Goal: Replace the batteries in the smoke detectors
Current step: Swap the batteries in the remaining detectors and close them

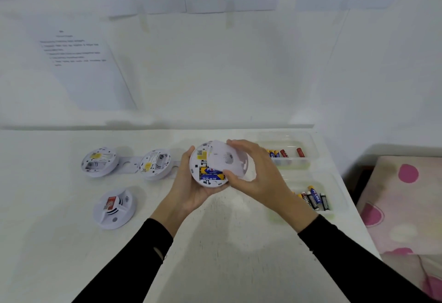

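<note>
Both hands hold an opened smoke detector over the middle of the white table [215, 243].

The left hand [191, 183] cups the round white plastic smoke detector [203, 159] from below, fingers curled round its left rim, with its back turned up toward the camera. Two blue-and-yellow cylindrical batteries [211, 174] lie side by side in its near half, their long axes running left to right. The right hand [253, 178] grips a round white plastic cover plate [224, 159], tilted over the detector's right part. Three other white detectors [99, 162] lie to the left, well apart from the hands. Two clear plastic trays [308, 144] with loose batteries sit to the right.
</note>
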{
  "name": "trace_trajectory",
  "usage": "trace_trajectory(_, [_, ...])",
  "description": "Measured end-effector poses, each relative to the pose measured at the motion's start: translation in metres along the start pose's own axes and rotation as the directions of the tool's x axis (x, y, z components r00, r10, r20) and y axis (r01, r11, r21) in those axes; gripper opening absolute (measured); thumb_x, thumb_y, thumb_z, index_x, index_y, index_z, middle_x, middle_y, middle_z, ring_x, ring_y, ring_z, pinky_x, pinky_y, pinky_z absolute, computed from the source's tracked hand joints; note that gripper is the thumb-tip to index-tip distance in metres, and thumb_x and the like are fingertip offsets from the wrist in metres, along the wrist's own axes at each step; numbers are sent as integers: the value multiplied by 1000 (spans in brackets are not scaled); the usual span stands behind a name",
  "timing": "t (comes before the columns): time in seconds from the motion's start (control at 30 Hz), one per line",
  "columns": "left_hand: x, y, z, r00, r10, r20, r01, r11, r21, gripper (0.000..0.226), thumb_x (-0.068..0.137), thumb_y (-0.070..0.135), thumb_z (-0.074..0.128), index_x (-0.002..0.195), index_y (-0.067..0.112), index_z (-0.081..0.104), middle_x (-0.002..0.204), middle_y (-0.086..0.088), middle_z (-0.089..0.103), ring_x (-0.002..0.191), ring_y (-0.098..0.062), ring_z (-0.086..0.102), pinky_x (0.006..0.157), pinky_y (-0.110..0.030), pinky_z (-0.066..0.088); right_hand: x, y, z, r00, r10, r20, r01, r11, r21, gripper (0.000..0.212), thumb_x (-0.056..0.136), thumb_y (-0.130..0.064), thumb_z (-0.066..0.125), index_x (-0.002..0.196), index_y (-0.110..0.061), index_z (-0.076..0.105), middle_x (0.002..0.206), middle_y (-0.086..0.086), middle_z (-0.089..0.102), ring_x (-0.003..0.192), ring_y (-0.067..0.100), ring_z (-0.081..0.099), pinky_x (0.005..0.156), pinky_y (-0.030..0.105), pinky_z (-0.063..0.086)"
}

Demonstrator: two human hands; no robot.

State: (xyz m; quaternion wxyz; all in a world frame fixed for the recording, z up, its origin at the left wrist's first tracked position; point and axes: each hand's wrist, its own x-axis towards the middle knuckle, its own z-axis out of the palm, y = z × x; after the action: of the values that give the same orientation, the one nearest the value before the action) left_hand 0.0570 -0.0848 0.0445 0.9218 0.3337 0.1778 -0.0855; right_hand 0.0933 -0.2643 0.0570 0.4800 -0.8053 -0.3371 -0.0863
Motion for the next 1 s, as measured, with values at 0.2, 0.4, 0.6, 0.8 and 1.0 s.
trace_trajectory(0.2, [9, -13, 14, 992, 126, 2, -126, 992, -31, 59, 99, 55, 36, 133, 12, 58, 129, -19, 64, 116, -35, 64, 93, -52, 54, 8, 2, 6, 979, 63, -192, -73, 996, -50, 60, 76, -46, 71, 127, -25, 50, 122, -16, 54, 111, 8, 50, 96, 35, 41])
trace_trajectory(0.4, [21, -27, 17, 972, 233, -26, -233, 972, 9, 66, 99, 61, 30, 146, 17, 45, 144, -14, 53, 133, -31, 50, 112, -47, 40, -6, -11, 30, 948, 36, -318, -54, 997, -48, 57, 75, -42, 71, 126, -27, 51, 118, -29, 49, 113, -14, 40, 97, 41, 41])
trace_trajectory(0.6, [22, -32, 17, 975, 224, 5, -224, 971, 79, 71, 98, 65, 23, 143, 16, 49, 140, -14, 57, 132, -29, 51, 118, -49, 29, -4, -11, 37, 934, 77, -349, -101, 994, -51, 58, 74, -37, 79, 125, -26, 53, 121, -27, 50, 116, -14, 40, 101, 41, 33])
trace_trajectory(0.8, [19, -29, 16, 970, 239, 51, -243, 962, 123, 64, 101, 56, 24, 143, 14, 49, 141, -15, 56, 133, -30, 50, 116, -47, 33, 1, -7, 39, 937, 105, -332, -135, 989, -68, 59, 74, -41, 75, 126, -32, 49, 123, -29, 49, 117, -9, 43, 103, 33, 24])
trace_trajectory(1.0, [14, -22, 23, 961, 262, 94, -271, 958, 98, 47, 102, 32, 29, 125, 12, 65, 131, -16, 63, 120, -28, 61, 101, -39, 51, 3, -4, 39, 943, 99, -317, -134, 987, -89, 59, 76, -42, 74, 127, -36, 46, 124, -25, 52, 116, -7, 44, 104, 32, 21])
